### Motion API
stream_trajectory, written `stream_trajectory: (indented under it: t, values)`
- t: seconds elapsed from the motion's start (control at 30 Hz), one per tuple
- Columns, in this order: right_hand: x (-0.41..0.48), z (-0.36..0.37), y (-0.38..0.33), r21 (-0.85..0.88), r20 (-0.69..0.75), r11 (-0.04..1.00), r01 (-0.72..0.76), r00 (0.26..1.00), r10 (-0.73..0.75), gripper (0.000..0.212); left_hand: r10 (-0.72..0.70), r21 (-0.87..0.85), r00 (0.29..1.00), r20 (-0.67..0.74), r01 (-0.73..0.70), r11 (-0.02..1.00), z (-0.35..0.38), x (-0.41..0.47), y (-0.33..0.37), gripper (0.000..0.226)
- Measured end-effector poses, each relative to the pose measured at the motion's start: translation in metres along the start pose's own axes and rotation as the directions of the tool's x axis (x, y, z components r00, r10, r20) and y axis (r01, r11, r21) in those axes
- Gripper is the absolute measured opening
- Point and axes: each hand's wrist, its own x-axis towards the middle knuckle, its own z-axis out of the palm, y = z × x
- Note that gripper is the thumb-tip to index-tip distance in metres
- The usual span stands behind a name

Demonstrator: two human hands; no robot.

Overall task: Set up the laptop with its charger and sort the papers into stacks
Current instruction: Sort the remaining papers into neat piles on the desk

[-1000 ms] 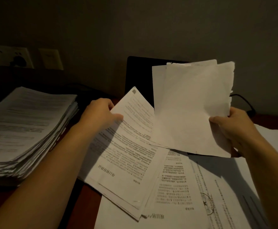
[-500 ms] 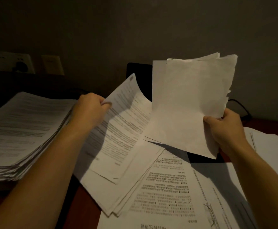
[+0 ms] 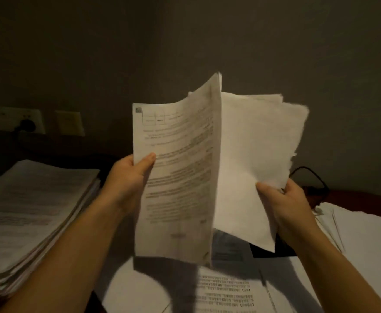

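My left hand (image 3: 129,177) grips a printed sheet (image 3: 176,177) by its left edge and holds it upright in the air. My right hand (image 3: 284,199) pinches a bundle of blank-backed sheets (image 3: 252,163) at its lower right, raised beside the printed sheet so the two meet edge to edge. Loose printed papers (image 3: 225,290) lie spread on the desk below. A dark strip of the laptop (image 3: 273,251) shows under the raised bundle; the rest is hidden. A black cable (image 3: 309,175) loops behind my right hand.
A thick stack of printed papers (image 3: 33,218) sits at the left. Another pile of white sheets (image 3: 363,236) lies at the right. Wall sockets (image 3: 17,119) with a plug inserted are on the wall at the back left. Reddish desk surface (image 3: 352,198) shows at the far right.
My left hand has lifted the printed sheet off the desk pile and swung it upright against the bundle. My right hand raised the bundle higher. The view tilted upward.
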Motion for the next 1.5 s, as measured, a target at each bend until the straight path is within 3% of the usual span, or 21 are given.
stream_trajectory:
  t: [0.17,0.27,0.33,0.4,0.5,0.57,0.8,1.03,1.2,1.33,1.5]
  values:
    - [-0.011,0.01,-0.009,0.046,0.163,0.999,-0.013,0.987,0.005,0.014,0.129,0.05,0.991,-0.031,-0.127,0.991,0.024,-0.005,-0.011,0.021]
    - [-0.017,0.012,-0.014,0.258,0.217,0.966,-0.034,0.976,-0.023,0.034,0.241,0.085,0.961,-0.138,-0.231,0.969,0.029,-0.011,-0.009,0.023]
    - [-0.019,0.013,-0.016,0.281,0.216,0.958,0.06,0.968,-0.124,0.037,0.305,0.03,0.939,-0.161,-0.304,0.952,0.033,-0.018,-0.004,0.032]
    - [-0.02,0.014,-0.015,0.167,0.184,0.966,0.198,0.956,-0.227,0.035,0.324,-0.07,0.934,-0.148,-0.337,0.939,0.037,-0.023,0.002,0.044]
    - [-0.017,0.015,-0.009,0.056,0.167,0.965,0.258,0.95,-0.264,0.046,0.353,-0.139,0.932,-0.076,-0.361,0.922,0.04,-0.024,0.006,0.043]
    - [-0.016,0.015,-0.006,0.033,0.171,0.961,0.275,0.946,-0.276,0.057,0.367,-0.092,0.93,0.039,-0.362,0.928,0.042,-0.024,0.001,0.039]
    - [-0.014,0.013,-0.01,0.065,0.104,0.938,0.34,0.933,-0.345,0.051,0.485,-0.048,0.834,0.262,-0.491,0.87,0.046,-0.027,0.001,0.032]
    - [-0.011,0.009,-0.001,0.144,0.038,0.942,0.302,0.95,-0.31,0.076,0.225,0.024,0.895,0.384,-0.254,0.967,0.03,-0.008,-0.022,0.049]
    - [-0.013,0.016,-0.002,-0.028,0.154,0.947,0.319,0.938,-0.312,0.062,0.195,0.098,0.884,0.425,-0.259,0.961,0.037,-0.01,-0.026,0.038]
    - [-0.006,0.015,0.01,-0.004,0.106,0.974,0.228,0.968,-0.226,0.04,0.136,0.132,0.897,0.42,-0.209,0.969,0.034,-0.009,-0.033,0.036]
    - [-0.003,0.011,0.012,-0.052,0.168,0.991,0.121,0.98,-0.11,0.029,0.098,0.187,0.908,0.407,-0.188,0.964,0.031,-0.009,-0.038,0.035]
